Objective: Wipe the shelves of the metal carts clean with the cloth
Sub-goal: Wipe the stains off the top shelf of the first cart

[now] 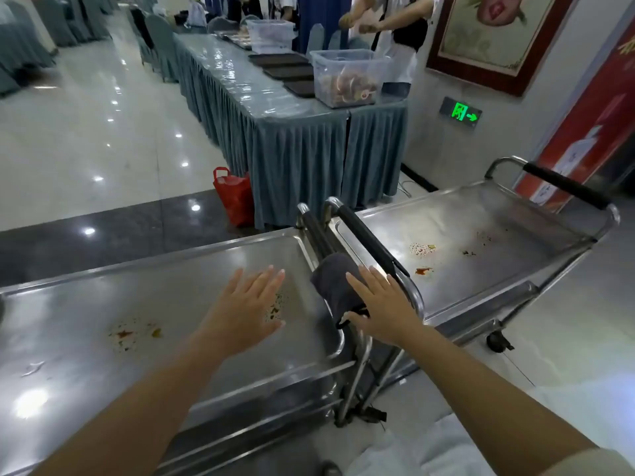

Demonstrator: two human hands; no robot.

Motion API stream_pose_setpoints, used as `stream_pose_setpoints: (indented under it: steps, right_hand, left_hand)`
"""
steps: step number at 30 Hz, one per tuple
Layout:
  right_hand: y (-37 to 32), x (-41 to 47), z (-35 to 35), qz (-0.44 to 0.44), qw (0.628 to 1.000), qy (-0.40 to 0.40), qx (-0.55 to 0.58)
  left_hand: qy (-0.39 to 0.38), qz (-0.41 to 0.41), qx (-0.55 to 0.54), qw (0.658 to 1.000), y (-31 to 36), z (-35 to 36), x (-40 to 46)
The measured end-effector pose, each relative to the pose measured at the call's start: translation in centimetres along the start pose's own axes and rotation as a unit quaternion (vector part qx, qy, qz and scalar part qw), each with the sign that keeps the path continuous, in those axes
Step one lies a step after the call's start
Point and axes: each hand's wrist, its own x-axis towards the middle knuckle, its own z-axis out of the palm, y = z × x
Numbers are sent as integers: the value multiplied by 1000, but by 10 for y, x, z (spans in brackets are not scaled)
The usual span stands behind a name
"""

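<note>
The right hand [381, 309], fingers straight and spread, holding nothing, reaches over the dark grey cloth [338, 286], its thumb beside the cloth's near end. The cloth hangs draped over the black handle [318, 237] of the nearer metal cart [144, 324], its long axis running away from the person. The left hand [245, 304], also flat and empty, hovers left of the cloth above the cart's stained top shelf, farther off. Right of the cloth, a second stained cart [481, 242] stands handle to handle.
</note>
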Motion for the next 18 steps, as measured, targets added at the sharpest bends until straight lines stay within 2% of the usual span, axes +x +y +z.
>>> stream_pose_setpoints:
  steps: [8,11,15,18]
  right_hand:
    - [43,48,36,-37,997,-56,37]
    - [45,55,47,-42,992,-59,103]
    - [46,57,53,-44,982,-63,173]
    - [46,57,57,-41,973,-74,216]
  left_hand:
    - [-106,-56,-77,990,29,24,92]
    - [-129,-72,-108,983,39,31,120]
    - [-125,-102,-235,959,50,41,149]
    - [-116,-88,-258,955,53,47,161]
